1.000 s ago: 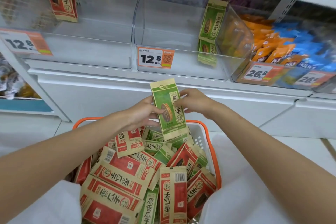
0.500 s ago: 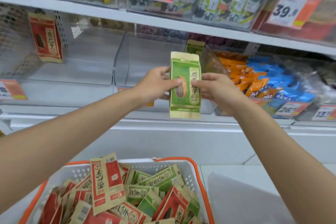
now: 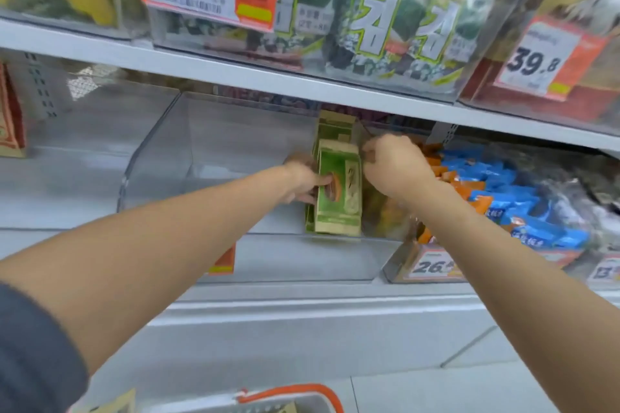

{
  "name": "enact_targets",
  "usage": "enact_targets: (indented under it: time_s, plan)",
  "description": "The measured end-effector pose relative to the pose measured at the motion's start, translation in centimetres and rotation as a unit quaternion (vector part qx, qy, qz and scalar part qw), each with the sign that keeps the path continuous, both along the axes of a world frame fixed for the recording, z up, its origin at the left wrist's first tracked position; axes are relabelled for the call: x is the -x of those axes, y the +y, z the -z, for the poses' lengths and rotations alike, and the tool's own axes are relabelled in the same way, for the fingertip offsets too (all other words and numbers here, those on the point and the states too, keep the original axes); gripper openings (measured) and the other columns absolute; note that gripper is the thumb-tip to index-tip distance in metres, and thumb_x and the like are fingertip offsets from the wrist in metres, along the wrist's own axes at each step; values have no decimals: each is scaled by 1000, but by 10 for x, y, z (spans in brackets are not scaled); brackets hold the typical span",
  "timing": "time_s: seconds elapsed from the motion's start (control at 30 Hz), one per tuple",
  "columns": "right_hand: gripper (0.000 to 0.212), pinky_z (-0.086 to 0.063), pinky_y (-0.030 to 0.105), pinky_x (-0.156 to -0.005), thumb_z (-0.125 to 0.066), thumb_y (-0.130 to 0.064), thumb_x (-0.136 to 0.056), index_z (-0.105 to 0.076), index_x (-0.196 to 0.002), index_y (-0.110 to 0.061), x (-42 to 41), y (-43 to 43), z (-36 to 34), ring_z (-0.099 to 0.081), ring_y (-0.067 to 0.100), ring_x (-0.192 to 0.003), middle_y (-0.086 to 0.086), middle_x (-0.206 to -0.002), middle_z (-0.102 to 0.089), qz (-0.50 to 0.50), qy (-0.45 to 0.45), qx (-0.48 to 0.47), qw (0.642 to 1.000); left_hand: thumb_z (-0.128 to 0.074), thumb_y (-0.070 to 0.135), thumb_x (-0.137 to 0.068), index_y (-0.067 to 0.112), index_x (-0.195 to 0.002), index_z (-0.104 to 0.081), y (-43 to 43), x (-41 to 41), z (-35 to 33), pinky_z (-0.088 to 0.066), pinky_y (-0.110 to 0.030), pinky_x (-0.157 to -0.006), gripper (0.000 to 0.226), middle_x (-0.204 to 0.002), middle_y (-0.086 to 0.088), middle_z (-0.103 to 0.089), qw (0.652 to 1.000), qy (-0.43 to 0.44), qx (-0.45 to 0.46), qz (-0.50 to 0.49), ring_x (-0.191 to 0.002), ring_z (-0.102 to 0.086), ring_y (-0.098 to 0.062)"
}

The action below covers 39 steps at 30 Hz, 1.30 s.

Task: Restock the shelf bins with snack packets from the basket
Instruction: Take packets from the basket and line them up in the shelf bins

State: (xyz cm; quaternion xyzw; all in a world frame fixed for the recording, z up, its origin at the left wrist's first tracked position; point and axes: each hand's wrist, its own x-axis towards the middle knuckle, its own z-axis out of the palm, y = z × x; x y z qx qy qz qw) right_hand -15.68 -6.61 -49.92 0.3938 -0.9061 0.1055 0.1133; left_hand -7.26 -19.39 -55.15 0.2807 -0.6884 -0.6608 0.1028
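Observation:
A green snack packet [image 3: 339, 191] stands upright at the right end of the clear plastic bin [image 3: 188, 157] on the middle shelf. My left hand [image 3: 303, 179] grips its left edge, thumb on the front. My right hand [image 3: 394, 166] pinches its upper right edge with curled fingers. Another green packet [image 3: 335, 129] stands just behind it against the bin's right wall. Only the orange rim of the basket [image 3: 295, 392] shows at the bottom edge, with a packet corner beside it.
A red packet [image 3: 11, 121] stands in the left bin. Orange and blue packets [image 3: 503, 191] fill the bin on the right. The shelf above holds seaweed packs [image 3: 396, 20] with price tags 6.9 and 39.8. White floor lies below.
Both hands carried the green packet up from the basket and forward into the clear bin, setting it in front of the packet standing there. The view tilted upward, leaving the basket nearly out of frame.

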Motion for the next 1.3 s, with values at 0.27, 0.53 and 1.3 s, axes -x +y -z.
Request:
enact_targets:
  time_s: [0.27,0.53,1.3]
  plan:
    - [18,-39,28,-73,-56,-13,-79,-60,-89,-28,39,4,23,-58,33,-97,10,-108,-62,-19,-16,41,999,-70,17,-89,8,-123,-57,-13,35,31,-51,-35,-79,37,-118,-6,-66,988,-147,37,21,-103,-64,-23]
    - [39,-47,28,-70,-60,-10,-85,-62,-123,-16,37,9,25,-61,25,-89,7,-111,-64,-9,-38,118,992,-72,9,-85,12,-110,-63,-14,37,31,-55,-35,-72,27,-97,-6,-71,992,-115,-42,21,-83,-68,-20]
    - [38,-51,29,-82,-59,-13,-89,-62,-126,-15,36,11,28,-61,21,-101,5,-118,-66,-29,-35,172,984,-43,45,-99,12,-153,-16,-28,79,50,-46,-41,-100,68,-145,-18,-34,924,-245,286,-68,-127,-42,-37]
